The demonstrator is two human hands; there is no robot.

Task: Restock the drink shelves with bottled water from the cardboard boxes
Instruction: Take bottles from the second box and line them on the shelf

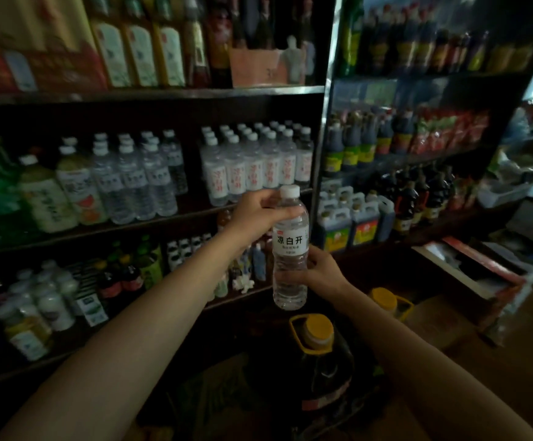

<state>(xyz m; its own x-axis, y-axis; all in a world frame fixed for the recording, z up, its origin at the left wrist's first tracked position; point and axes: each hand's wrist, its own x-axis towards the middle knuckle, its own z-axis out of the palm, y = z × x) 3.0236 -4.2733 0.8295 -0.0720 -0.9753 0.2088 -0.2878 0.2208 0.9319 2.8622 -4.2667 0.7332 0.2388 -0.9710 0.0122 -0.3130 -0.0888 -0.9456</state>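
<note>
Two bare forearms, no sleeves, unadorned hands

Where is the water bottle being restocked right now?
Centre of the head view: the water bottle is held upright by the left hand and right hand, before the middle shelf.

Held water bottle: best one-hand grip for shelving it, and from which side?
Grip the water bottle around its labelled midsection, coming from its right side. It stands upright, and the shelf row of matching bottles lies up and to its left, so a right-side hold probably keeps fingers away from them. For now the left hand pinches its shoulder and the right hand cups its lower body.
</note>
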